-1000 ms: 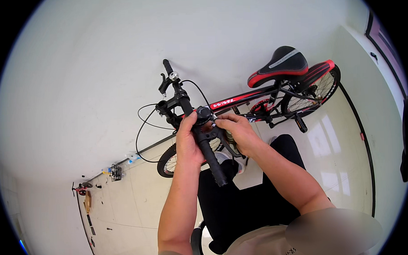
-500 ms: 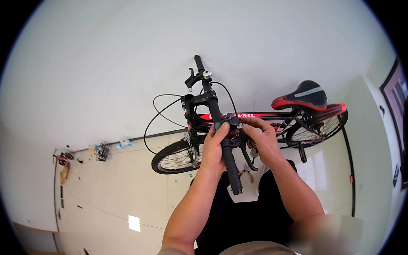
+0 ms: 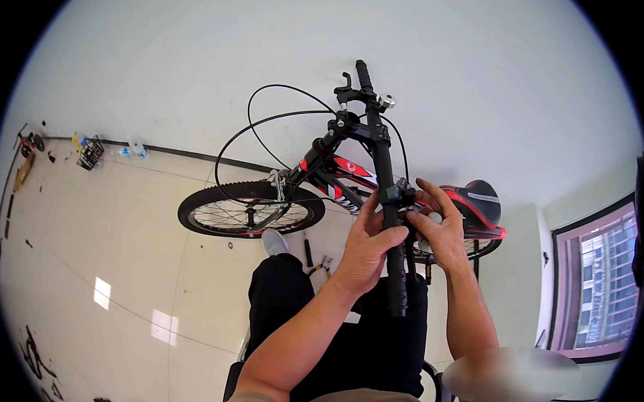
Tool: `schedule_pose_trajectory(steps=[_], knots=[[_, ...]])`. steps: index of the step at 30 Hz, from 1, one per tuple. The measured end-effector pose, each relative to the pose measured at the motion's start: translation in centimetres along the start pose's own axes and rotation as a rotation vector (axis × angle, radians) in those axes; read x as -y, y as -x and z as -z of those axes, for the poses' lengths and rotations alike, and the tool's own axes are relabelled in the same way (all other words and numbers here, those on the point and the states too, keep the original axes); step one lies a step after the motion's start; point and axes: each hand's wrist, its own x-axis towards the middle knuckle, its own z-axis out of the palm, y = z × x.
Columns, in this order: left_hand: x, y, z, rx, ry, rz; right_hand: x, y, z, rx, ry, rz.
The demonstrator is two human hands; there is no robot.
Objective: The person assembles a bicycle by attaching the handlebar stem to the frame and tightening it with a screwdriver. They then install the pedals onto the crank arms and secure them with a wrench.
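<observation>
A black bicycle handlebar [image 3: 382, 160] runs away from me toward the white wall. My left hand [image 3: 370, 249] is closed around it just on the near side of a black clamp fitting [image 3: 398, 193], thumb lying across the top. On the right of the bar, my right hand [image 3: 440, 232] has its fingers bent in at the fitting. Whatever sits between those fingertips is too small and hidden to make out; a greyish rounded part shows behind them. The near grip [image 3: 397, 290] points toward my lap. Farther up the bar sit a silver bell [image 3: 386, 101] and the far brake lever [image 3: 347, 79].
The bicycle's front wheel [image 3: 187, 211] stands to the left, its saddle [image 3: 481, 199] to the right. Loose black cables [image 3: 224, 144] loop out in front. Pliers [image 3: 317, 268] and a black-handled tool [image 3: 307, 251] lie on the tiled floor near my shoe [image 3: 274, 242]. A basket [image 3: 90, 154] sits by the wall.
The view has shifted, bringing a window in at the right. The handlebar appears farther right and angled differently. My left thumb has slid from beside the fitting to the bar below it.
</observation>
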Motion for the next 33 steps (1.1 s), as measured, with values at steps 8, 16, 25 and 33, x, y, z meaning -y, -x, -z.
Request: schedule_pose_trajectory(steps=[8, 16, 25, 33], knots=[[0.6, 0.0, 1.1, -0.027, -0.044, 0.003, 0.6, -0.5, -0.6, -0.002, 0.245, -0.033], [0.1, -0.4, 0.7, -0.016, -0.074, 0.016, 1.6, -0.7, -0.2, 0.079, 0.166, -0.105], [-0.6, -1.0, 0.0, 0.014, -0.104, 0.062, 0.3, -2.3, 1.9, 0.243, -0.002, -0.101], [0.1, -1.3, 0.0, -0.037, -0.136, 0.033, 1.8, -6.6, 2.8, 0.134, -0.091, -0.345]])
